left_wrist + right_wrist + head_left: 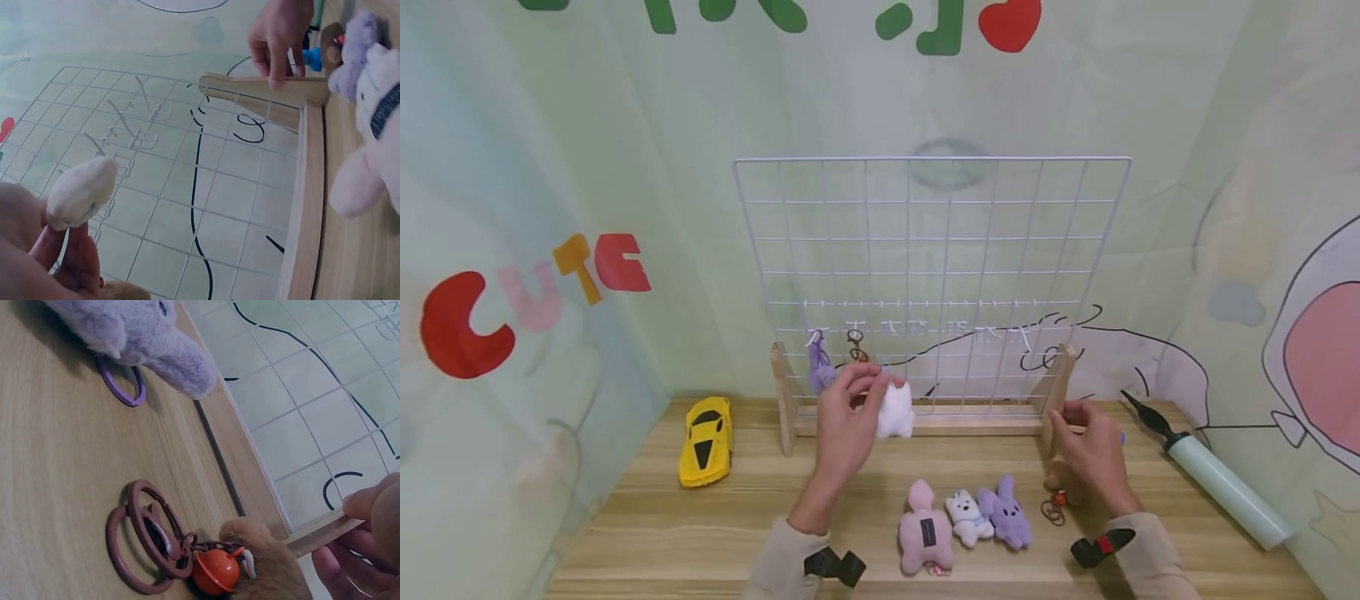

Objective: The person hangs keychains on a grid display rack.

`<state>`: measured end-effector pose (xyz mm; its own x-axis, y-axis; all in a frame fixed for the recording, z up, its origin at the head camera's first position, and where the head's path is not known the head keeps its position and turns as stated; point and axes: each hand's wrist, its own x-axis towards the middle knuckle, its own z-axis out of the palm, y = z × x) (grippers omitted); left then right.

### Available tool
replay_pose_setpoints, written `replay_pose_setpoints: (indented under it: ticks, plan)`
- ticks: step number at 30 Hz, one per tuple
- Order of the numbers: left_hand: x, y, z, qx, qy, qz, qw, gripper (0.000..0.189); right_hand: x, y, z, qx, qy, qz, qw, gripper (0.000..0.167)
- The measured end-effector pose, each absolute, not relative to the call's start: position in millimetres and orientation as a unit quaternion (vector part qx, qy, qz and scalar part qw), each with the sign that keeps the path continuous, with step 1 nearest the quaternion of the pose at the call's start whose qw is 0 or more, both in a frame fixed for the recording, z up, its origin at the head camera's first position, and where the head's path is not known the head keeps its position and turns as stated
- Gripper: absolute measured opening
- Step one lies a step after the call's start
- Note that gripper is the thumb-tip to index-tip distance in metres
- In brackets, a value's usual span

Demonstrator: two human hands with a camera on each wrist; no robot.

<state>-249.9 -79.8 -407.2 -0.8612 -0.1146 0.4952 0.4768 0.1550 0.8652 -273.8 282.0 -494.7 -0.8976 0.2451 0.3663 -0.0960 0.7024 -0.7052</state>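
Note:
My left hand (pixel 846 429) pinches a small white plush toy (pixel 896 412) in front of the white wire grid (pixel 928 239). In the left wrist view the plush (pixel 81 190) sits between thumb and fingertips, close to the grid's hooks. On the other side, my right hand (pixel 1093 454) grips the wooden side support (pixel 1058 383) of the grid stand, thumb on one face and fingers on the other. A purple plush (pixel 820 367) and a brown key ring (pixel 855 340) hang on hooks at the left. Whatever hangs below that ring is hidden by my left hand.
Pink (pixel 925 537), white (pixel 967 517) and purple (pixel 1006 515) plush toys lie in front of the stand. Below my right hand lies a brown plush (pixel 269 569) with an orange bell (pixel 215 572). A yellow toy car (pixel 706 442) stands left, a hand pump (pixel 1225 487) right.

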Motion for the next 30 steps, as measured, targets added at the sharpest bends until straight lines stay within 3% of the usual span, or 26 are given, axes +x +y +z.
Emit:
replay_pose_setpoints:
  ticks: [10, 30]
  plan:
    - [-260, -61, -396, -0.088, -0.678, -0.683, 0.259, 0.023, -275, 283, -494, -0.037, -0.893, 0.383, 0.232, 0.028]
    - [-275, -48, -392, -0.014, -0.640, -0.719, 0.271, 0.019, -272, 282, -494, -0.045, -0.893, 0.396, 0.210, 0.032]
